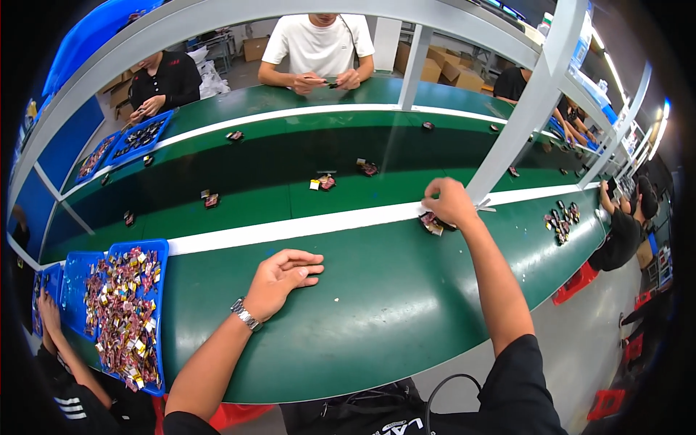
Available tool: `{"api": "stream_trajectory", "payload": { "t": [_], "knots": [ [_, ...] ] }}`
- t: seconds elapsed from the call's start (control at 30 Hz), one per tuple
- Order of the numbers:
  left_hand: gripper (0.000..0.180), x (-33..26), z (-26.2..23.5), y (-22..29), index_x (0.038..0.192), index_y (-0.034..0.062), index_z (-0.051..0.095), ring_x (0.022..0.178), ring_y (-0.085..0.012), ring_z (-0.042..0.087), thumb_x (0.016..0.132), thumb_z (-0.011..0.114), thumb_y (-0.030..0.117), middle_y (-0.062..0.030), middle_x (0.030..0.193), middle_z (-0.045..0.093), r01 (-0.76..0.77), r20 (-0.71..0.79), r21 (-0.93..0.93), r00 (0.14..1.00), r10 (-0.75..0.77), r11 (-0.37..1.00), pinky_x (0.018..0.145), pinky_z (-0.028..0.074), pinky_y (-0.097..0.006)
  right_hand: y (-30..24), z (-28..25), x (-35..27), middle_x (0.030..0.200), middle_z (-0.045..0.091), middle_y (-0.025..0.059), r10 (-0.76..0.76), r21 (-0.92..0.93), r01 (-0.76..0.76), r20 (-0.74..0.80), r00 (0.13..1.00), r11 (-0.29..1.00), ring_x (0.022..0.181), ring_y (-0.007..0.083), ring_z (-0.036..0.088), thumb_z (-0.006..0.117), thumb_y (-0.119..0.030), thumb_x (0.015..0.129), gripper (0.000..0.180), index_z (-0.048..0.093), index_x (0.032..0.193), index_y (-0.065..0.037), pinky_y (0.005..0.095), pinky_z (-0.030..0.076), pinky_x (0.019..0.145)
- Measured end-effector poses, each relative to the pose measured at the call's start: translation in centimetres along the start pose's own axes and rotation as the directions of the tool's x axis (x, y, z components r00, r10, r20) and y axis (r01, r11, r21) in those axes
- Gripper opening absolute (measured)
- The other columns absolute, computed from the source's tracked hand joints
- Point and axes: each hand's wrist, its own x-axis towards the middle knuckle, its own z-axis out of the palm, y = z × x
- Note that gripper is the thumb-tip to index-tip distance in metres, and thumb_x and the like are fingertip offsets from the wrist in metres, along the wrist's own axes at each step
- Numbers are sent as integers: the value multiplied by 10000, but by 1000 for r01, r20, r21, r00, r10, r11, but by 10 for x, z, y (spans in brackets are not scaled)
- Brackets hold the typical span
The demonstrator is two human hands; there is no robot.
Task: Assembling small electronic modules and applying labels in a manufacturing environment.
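Note:
My left hand (284, 279), with a metal watch (246, 314) on its wrist, hovers over or rests on the green tabletop (362, 304). Its fingers stretch to the right and nothing lies in them. Farther off to the right, my right hand (451, 203) is at the white strip (348, 219) with its fingers bent together. What they hold, if anything, is hidden. Just under that hand sits a cluster of small dark pieces with pinkish and yellow markings (432, 224); the hand and wrist partly cover it.
Blue trays heaped with small colourful pieces (130, 312) stand at left. Beyond the strip, a green conveyor belt (275, 199) carries scattered clusters. A grey metal post (518, 119) rises beside my right hand. Another pile (562, 221) lies far right. Other people sit around.

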Motion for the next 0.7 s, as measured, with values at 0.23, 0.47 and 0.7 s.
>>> {"api": "stream_trajectory", "payload": {
  "t": [0.23, 0.47, 0.7],
  "knots": [
    [225, 0, -3, -5, 1175, -44, 555, 1132, -286, 631, 962, 514, 15, -217, 1240, 606, 11, 4, -27, 1000, -11, 1000, 944, 553, -389, -61, 86, 73, 1174, 616, 238, 150, 145, -126, -167, 974, 981, 1144, 377, 569, 795, -382, 743, 658, 603, 1203, 48, 440, 473, 971],
    [239, 0, -4, -8, 1207, -26, 528, 1043, -280, 668, 985, 516, 61, -220, 1221, 614, 10, -74, -129, 997, -19, 992, 856, 581, -368, -62, 89, 59, 999, 706, 182, 71, 453, 63, -273, 959, 889, 917, 266, 695, 760, -181, 729, 499, 624, 1148, 53, 368, 545, 823],
    [472, 4, -12, 2, 1337, -31, 464, 970, -218, 645, 1048, 425, 341, -158, 1198, 612, 157, 69, -208, 987, -146, 965, 810, 545, -354, -154, 26, -57, 1189, 630, 88, -642, 634, 454, 87, 762, 625, 1115, 254, 566, 762, -96, 770, 572, 533, 1293, -71, 372, 475, 943]
  ]
}}
